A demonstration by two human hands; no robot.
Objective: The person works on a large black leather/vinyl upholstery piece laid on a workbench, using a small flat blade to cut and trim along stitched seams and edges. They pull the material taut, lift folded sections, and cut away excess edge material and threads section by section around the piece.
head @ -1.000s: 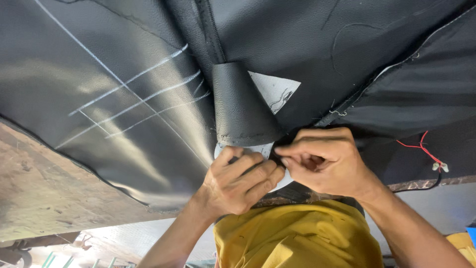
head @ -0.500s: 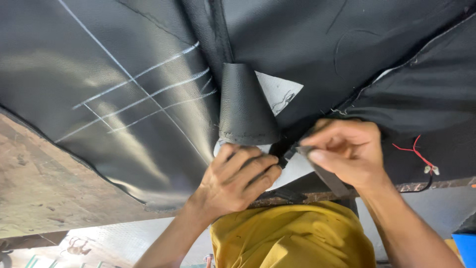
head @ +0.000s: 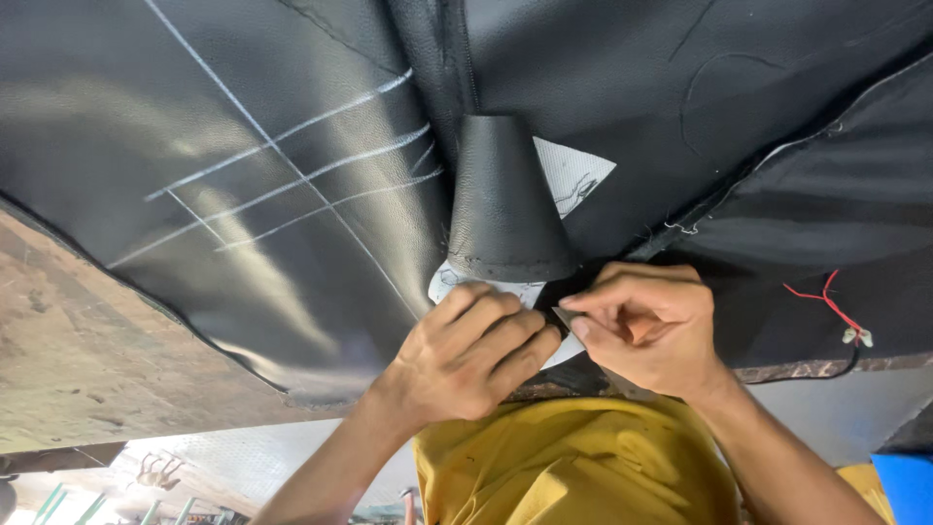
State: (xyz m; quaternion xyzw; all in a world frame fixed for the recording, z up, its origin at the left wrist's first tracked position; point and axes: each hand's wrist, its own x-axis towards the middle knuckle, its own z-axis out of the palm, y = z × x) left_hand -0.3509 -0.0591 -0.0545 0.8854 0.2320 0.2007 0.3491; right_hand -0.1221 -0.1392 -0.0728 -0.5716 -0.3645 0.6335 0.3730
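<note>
A white fabric backing piece [head: 457,287] is pinched by both hands — left hand [head: 476,350], right hand [head: 646,326] — just below the black leatherette cone-shaped flap [head: 505,204], upon chalk-marked black leatherette sheet [head: 243,175].

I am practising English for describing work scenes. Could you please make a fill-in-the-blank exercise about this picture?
1. The cone-shaped flap of leatherette is ____ in colour.
2. The lines drawn on the large leatherette sheet are ____.
3. The left hand and right hand meet just below the flap; the person's shirt is ____.
4. The loose thread at the right is ____.

Missing words: black; white; yellow; red
</note>
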